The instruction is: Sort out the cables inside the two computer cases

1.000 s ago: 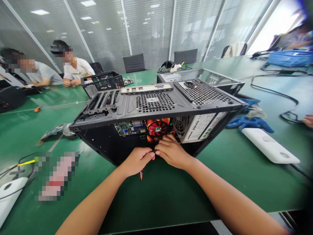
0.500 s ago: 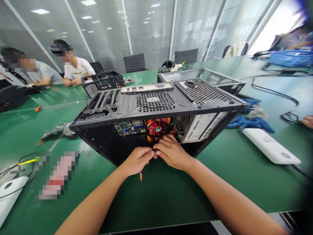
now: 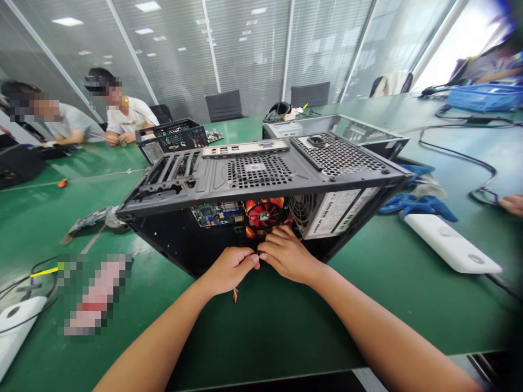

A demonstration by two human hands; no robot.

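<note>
A black computer case (image 3: pixel 261 188) lies in front of me with its open side towards me. Just outside that opening, my left hand (image 3: pixel 232 267) and my right hand (image 3: pixel 288 253) meet, thumbs and fingertips pinched together. A bundle of multicoloured wires (image 3: pixel 236 295) hangs out below my left hand. Between the fingertips only a small dark bit shows, so its exact shape is hidden. Behind the hands, inside the case, are a red and orange cooling fan (image 3: pixel 265 214), a motherboard (image 3: pixel 216 213) and a labelled power supply (image 3: pixel 337 212).
To the right lie a white power bank (image 3: pixel 453 245) and a blue cloth (image 3: pixel 420 204). Another white device (image 3: pixel 18 332) with cables sits at the left edge. Beyond my case stand more computer cases (image 3: pixel 174 139). Two people (image 3: pixel 131 117) sit at the far left of the green table (image 3: pixel 278 337).
Both hands stay in nearly the same place. The fingertips have shifted slightly against each other, and less of the dark bit between them shows.
</note>
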